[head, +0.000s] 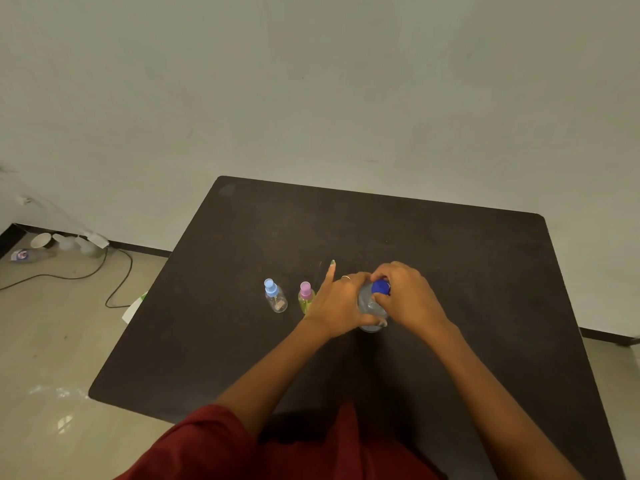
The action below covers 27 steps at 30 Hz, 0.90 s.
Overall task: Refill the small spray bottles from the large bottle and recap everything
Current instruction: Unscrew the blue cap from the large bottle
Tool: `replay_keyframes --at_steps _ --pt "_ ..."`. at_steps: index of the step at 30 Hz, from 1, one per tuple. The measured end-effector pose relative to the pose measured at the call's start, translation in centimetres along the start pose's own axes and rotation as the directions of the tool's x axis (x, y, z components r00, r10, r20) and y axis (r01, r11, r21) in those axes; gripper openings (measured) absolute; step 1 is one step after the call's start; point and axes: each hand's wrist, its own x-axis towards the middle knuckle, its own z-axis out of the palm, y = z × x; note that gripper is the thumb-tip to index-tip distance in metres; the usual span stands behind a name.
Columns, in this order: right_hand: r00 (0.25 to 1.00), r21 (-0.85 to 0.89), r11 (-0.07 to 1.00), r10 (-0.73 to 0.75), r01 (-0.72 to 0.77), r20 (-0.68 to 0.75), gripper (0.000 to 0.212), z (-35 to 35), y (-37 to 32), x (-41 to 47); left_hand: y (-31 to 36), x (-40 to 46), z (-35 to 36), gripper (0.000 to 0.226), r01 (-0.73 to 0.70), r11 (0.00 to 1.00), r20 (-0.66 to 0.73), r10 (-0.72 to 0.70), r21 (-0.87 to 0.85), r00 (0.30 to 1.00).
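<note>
With the left hand (341, 303) gripping the large bottle (370, 308) and the right hand (403, 294) pinching its blue cap (380, 286), a hard squeeze could slop liquid onto the desk (433, 244) once the cap is off.

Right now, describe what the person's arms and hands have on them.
Both forearms are bare, with no watch or bracelet in view. The left hand wears a thin ring on one finger, and its raised fingertip shows a pale green painted nail. The right hand shows no jewellery. Dark red clothing covers the lap.

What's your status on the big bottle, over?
Left hand grips large bottle body; right hand pinches its blue cap. Both small spray bottles capped, standing left. Nothing in the way.
</note>
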Motion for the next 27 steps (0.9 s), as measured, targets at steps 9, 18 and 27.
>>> replay_keyframes --at_steps 9,18,27 --pt "0.998 0.007 1.000 -0.018 0.018 0.063 0.030 -1.0 0.2 -0.7 0.6 0.1 0.5 0.059 0.030 0.998 -0.060 -0.026 0.060 0.998" --pt "0.988 0.089 0.994 -0.051 0.065 -0.145 0.029 -3.9 -0.6 -1.4 2.5 0.1 -1.8 0.064 -0.029 0.997 -0.184 0.016 -0.067 0.983" --pt "0.985 0.212 0.973 -0.061 0.095 -0.162 0.043 -6.1 -1.1 -2.1 3.2 0.1 -2.9 0.068 -0.052 0.964 -0.220 -0.007 -0.260 0.975"
